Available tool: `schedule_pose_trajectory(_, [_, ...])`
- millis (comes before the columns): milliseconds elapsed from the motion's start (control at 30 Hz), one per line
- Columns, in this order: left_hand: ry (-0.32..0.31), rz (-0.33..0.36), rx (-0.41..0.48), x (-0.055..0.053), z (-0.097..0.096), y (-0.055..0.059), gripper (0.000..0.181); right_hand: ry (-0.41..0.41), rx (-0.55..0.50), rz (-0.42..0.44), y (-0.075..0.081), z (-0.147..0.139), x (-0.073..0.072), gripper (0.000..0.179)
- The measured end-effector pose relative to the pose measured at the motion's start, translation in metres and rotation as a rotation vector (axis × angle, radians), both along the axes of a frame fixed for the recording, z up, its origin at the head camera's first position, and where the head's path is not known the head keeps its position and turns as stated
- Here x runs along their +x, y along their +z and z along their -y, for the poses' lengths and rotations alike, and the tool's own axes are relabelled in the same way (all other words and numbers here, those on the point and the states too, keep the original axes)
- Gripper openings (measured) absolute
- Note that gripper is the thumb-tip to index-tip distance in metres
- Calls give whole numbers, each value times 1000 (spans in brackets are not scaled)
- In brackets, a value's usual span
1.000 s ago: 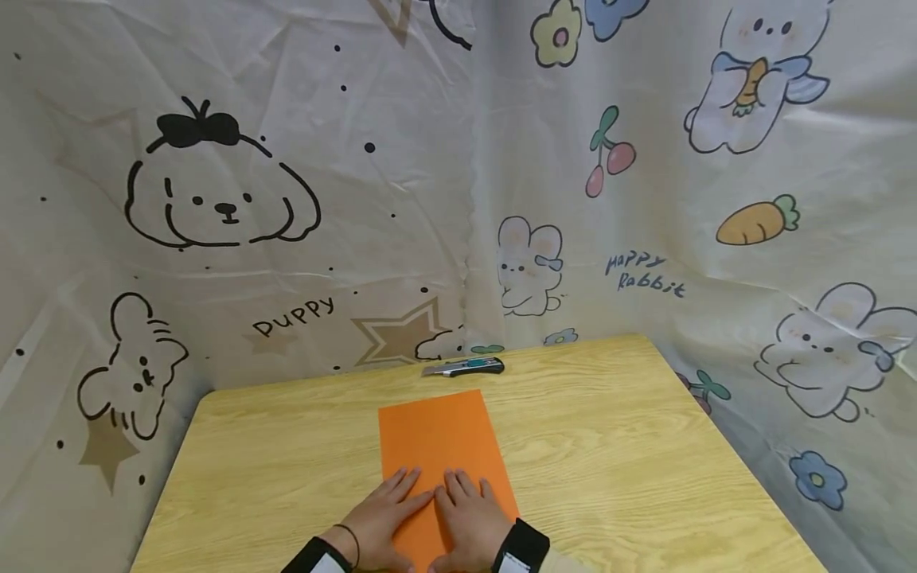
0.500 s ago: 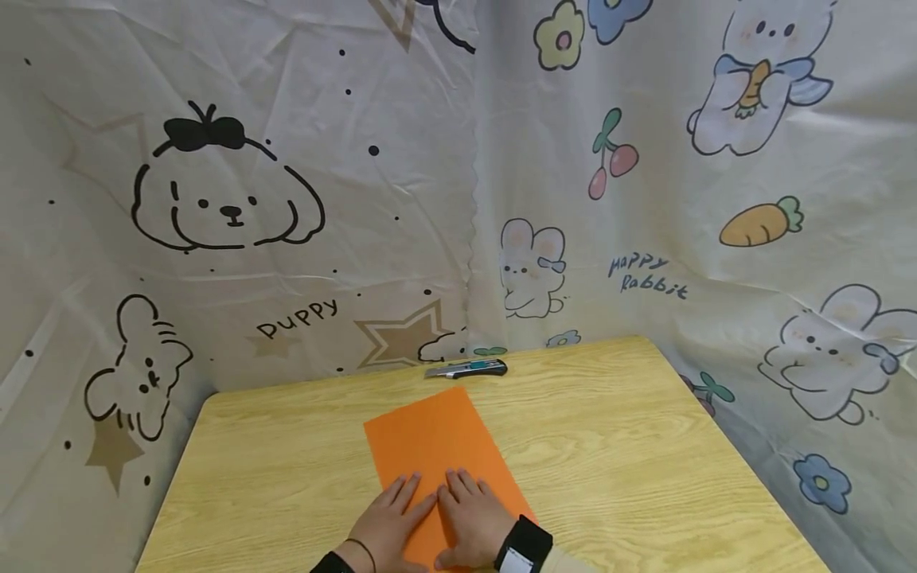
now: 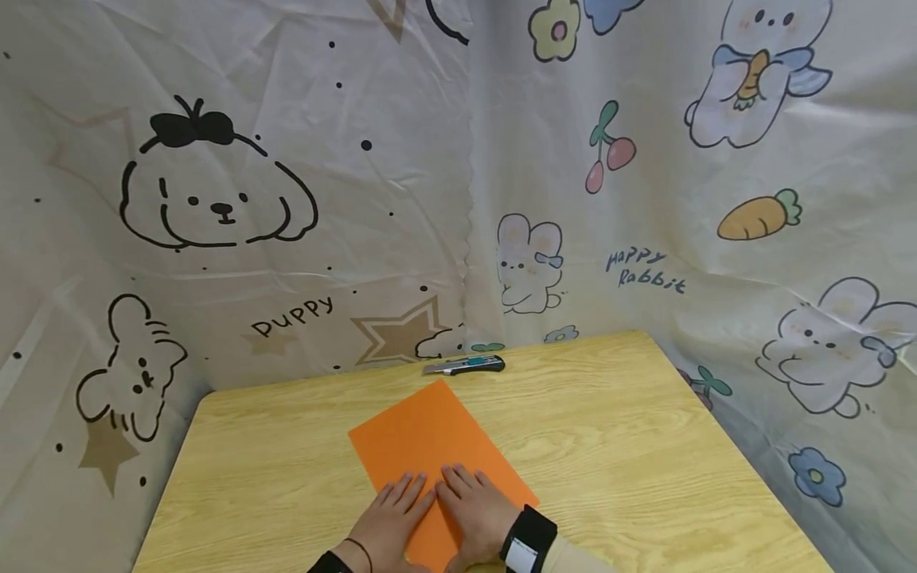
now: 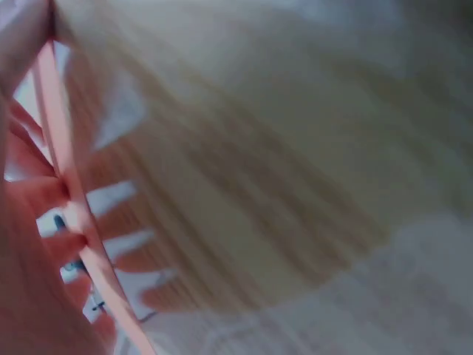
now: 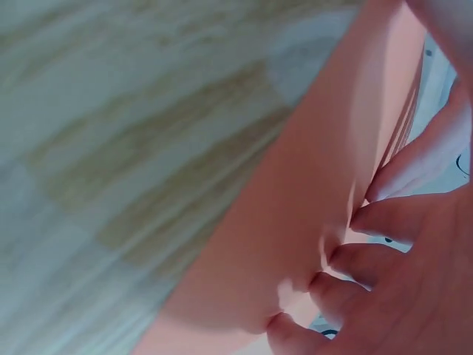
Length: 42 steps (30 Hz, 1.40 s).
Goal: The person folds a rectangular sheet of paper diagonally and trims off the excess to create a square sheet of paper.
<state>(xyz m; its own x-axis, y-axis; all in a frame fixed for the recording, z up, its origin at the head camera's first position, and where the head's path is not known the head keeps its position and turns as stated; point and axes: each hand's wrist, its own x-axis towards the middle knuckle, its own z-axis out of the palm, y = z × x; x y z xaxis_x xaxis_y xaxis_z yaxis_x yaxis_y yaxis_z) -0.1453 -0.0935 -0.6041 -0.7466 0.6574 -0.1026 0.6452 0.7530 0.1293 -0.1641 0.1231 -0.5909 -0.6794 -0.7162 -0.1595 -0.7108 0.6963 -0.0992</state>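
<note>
An orange sheet of paper [image 3: 437,442] lies at a slant on the wooden table, its far corner pointing toward the back. My left hand [image 3: 387,521] rests on its near left part with the fingers straight. Beside it, my right hand [image 3: 476,509] lies on the near right part, fingers also extended, and the two index fingers come close together. The left wrist view shows the left hand [image 4: 44,266] along the paper's edge [image 4: 96,251]. In the right wrist view, fingertips of the right hand [image 5: 414,274] touch the paper [image 5: 281,207]. The hands cover the sheet's near part.
A utility knife [image 3: 469,365] with a black and teal handle lies near the back edge of the table [image 3: 616,446], its blade end to the left. Behind and beside the table hangs a printed cloth [image 3: 401,191] with cartoon animals.
The orange paper has turned counterclockwise under my hands. Its far end has swung left and its right corner has come into view beside the right wrist. Both hands stay on it.
</note>
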Motion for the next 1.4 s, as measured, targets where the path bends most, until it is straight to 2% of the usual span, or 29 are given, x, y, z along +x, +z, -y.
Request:
schedule_pose_trajectory(133, [-14, 8, 7, -2, 0, 1, 104, -4, 4, 3, 3, 2, -3, 119])
schedule_pose_trajectory(233, [6, 65, 10, -2, -2, 2, 104, -19, 9, 12, 6, 2, -2, 117])
schedule_pose_trajectory(367, [27, 110, 9, -1, -5, 3, 102, -86, 6, 45, 9, 2, 5, 112])
schedule_pose_trajectory(500, [35, 103, -25, -1, -7, 4, 101, -138, 14, 49, 10, 2, 11, 111])
schedule_pose_trajectory(733, [78, 142, -88, 1, -9, 7, 99, -89, -13, 17, 10, -1, 11, 108])
schedule_pose_trajectory(1000, [114, 95, -39, 2, -13, 5, 94, -85, -11, 45, 16, -4, 8, 101])
schedule_pose_trajectory(1133, [125, 86, 2, 1, -14, 7, 88, -86, -33, 39, 14, -5, 6, 96])
schedule_pose_trajectory(1400, [109, 21, 7, -4, -12, 11, 69, -77, -49, 1, 12, -5, 0, 78])
